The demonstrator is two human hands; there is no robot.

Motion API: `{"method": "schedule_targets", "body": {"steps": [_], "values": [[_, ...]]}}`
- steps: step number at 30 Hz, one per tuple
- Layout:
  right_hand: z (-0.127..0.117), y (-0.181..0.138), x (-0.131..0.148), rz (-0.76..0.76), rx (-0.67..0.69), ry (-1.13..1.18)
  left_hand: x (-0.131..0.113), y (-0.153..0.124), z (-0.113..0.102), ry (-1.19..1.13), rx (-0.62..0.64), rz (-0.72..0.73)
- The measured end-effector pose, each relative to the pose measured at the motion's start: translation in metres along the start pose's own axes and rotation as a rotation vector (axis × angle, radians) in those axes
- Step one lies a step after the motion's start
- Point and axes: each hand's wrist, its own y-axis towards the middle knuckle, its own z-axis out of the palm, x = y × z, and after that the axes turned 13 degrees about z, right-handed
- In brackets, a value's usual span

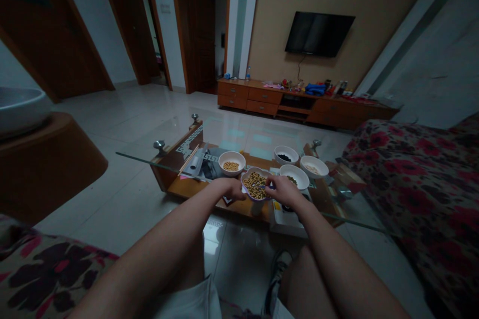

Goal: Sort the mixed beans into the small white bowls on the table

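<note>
Head view: a glass-topped table with a wooden lower shelf stands on pale floor tiles; beyond it, a low wooden cabinet under a wall-mounted television, and a floral sofa to my right. My left hand grips the rim of a purple-edged bowl of mixed beans at the table's near edge; my right hand pinches at its far side. Behind stand four white bowls: yellow beans, black beans, pale grains, and greenish beans.
</note>
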Motion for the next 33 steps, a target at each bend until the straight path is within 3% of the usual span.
{"method": "schedule_targets", "body": {"steps": [33], "values": [[-0.0009, -0.0016, -0.0027, -0.054, 0.027, 0.000, -0.0007, 0.0009, 0.0014, -0.063, 0.004, 0.001]]}}
